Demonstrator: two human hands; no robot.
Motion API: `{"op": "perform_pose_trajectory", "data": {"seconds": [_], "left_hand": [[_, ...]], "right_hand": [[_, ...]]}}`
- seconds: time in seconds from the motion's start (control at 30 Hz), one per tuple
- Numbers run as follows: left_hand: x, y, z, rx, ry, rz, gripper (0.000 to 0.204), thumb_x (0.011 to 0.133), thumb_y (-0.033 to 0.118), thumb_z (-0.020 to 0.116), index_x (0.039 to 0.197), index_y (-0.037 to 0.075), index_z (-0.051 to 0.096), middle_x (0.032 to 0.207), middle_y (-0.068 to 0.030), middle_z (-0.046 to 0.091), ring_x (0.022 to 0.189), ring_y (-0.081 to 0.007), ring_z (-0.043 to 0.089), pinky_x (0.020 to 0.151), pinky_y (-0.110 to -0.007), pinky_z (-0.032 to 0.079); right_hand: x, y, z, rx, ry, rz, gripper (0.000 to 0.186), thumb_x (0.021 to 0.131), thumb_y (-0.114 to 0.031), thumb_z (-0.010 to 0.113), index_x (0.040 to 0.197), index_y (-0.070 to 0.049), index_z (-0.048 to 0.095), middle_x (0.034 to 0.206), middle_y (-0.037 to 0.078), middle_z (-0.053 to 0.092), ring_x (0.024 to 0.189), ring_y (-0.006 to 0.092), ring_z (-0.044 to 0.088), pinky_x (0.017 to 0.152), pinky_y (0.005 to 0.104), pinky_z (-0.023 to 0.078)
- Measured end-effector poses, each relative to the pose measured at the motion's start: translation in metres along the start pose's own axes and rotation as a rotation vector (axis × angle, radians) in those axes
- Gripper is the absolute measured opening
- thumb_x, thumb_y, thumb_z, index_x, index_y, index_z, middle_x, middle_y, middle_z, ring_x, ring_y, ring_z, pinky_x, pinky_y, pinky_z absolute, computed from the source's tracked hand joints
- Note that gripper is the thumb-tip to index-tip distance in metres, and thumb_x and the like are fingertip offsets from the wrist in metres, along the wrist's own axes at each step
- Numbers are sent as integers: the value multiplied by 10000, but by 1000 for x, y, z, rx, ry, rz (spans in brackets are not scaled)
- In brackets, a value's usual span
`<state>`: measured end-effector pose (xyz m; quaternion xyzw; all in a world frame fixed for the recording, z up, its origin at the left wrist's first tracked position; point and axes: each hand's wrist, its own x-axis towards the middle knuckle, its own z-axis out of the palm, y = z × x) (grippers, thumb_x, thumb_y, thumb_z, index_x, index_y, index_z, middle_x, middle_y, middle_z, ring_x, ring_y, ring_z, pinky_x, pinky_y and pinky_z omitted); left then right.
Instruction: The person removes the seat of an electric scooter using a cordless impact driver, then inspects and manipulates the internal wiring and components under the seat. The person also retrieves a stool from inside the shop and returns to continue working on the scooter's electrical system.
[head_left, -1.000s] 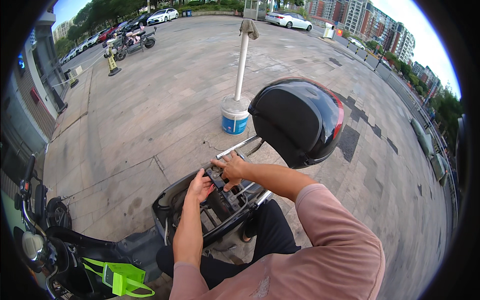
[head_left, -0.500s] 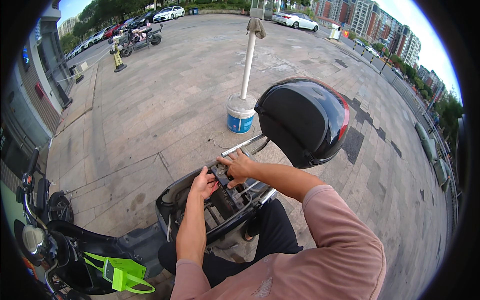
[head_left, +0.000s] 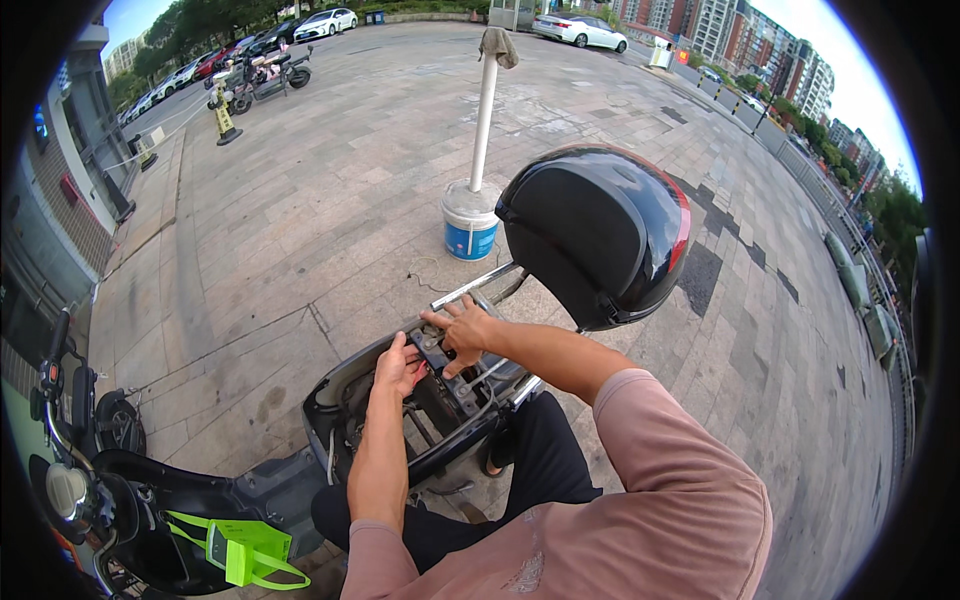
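Observation:
The electric scooter's seat is off, so its open underseat frame (head_left: 440, 458) shows in front of me. My left hand (head_left: 397, 370) reaches in beside a dark metal crosspiece (head_left: 436, 362), thumb up and fingers bent inward. A small red piece (head_left: 420, 373), perhaps wire, shows at those fingers; their tips are partly hidden. Over the rear end of the crosspiece, my right hand (head_left: 465, 334) lies with its fingers spread, palm down. Close to it runs a silver rack bar (head_left: 474, 287). A black top box (head_left: 595, 235) with a red strip stands behind on the rack.
A white-and-blue bucket (head_left: 469, 222) holds an upright white pole (head_left: 484, 125) topped with a cloth. On the scooter's footboard side hangs a bright green bag (head_left: 250, 550). Handlebars (head_left: 62, 430) are at far left. Paving surrounds the scooter; parked scooters (head_left: 262, 78) and cars stand beyond.
The whole view has shifted slightly, with the scene sliding a little left and up. Both hands keep nearly the same places on the scooter frame.

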<state>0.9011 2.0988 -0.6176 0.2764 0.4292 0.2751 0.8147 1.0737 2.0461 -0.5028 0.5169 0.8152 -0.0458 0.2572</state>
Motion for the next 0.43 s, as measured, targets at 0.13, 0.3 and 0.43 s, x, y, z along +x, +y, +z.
{"op": "perform_pose_trajectory", "data": {"seconds": [0.13, 0.3, 0.43], "left_hand": [[5, -8, 1, -23, -12, 65, 556, 1014, 456, 418, 1103, -57, 614, 994, -154, 652, 888, -250, 615, 747, -363, 508], [11, -18, -1, 76, 80, 124, 498, 1025, 354, 414, 1106, -105, 591, 1021, -192, 644, 862, -271, 636, 739, -388, 532], [25, -26, -13, 223, 118, 173, 495, 972, 323, 527, 1137, -143, 551, 1010, -218, 643, 852, -265, 636, 742, -374, 532]], "right_hand": [[1, 1, -2, -1, -31, 7, 695, 797, -768, 497, 1189, -234, 707, 1618, 93, 112, 1423, 383, 243, 1085, 643, 232], [6, 0, 4, 3, -33, 22, 719, 790, -778, 496, 1213, -231, 693, 1620, 105, 92, 1401, 383, 291, 1078, 641, 245], [6, -1, 2, 0, -52, 31, 732, 785, -787, 492, 1237, -243, 677, 1622, 104, 84, 1397, 381, 303, 1067, 660, 244]]}}
